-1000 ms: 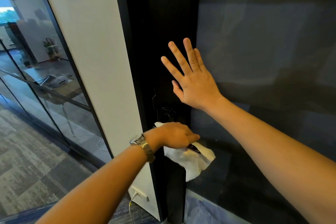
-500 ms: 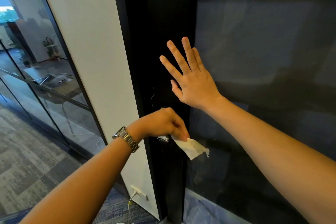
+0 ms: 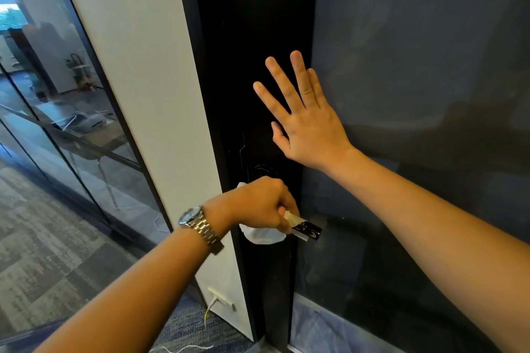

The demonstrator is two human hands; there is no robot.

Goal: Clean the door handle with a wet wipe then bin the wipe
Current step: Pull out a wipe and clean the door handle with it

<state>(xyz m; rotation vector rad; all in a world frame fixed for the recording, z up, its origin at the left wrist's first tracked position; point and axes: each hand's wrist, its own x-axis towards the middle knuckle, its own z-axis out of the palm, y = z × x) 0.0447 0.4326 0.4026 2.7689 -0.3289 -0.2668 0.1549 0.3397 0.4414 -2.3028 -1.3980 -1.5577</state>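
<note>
Left hand (image 3: 258, 203) is curled into a fist around a white wet wipe (image 3: 262, 233), pressing it onto the door handle (image 3: 307, 230). Fingers are wrapped tight, thumb side up, knuckles facing the camera. The wipe is bunched and crumpled; one rounded fold hangs below the fist against the black door stile (image 3: 252, 66), a small corner pokes out above the knuckles, and a thin strip lies over the near part of the handle. It looks plain white with soft creases; wetness cannot be told.

The door handle is a short lever, dark and glossy with bright reflections, sticking out rightward from under the fist. Only its free end shows; the rest is covered by wipe and fingers. It sits low on the stile, just at the edge of the dark glass panel (image 3: 415, 94). A faint round lock outline (image 3: 265, 170) is on the stile just above the fist.

Right hand (image 3: 304, 123) is flat against the door, palm down, fingers spread wide and straight, holding nothing. It spans the stile and glass edge, above the handle and apart from the left hand.

A metal watch (image 3: 198, 223) is on the left wrist. White wall strip (image 3: 149, 94) to the left of the door, glass partition (image 3: 57, 94) further left, grey carpet (image 3: 43, 252) below. A white cable (image 3: 210, 314) runs from a low wall socket.
</note>
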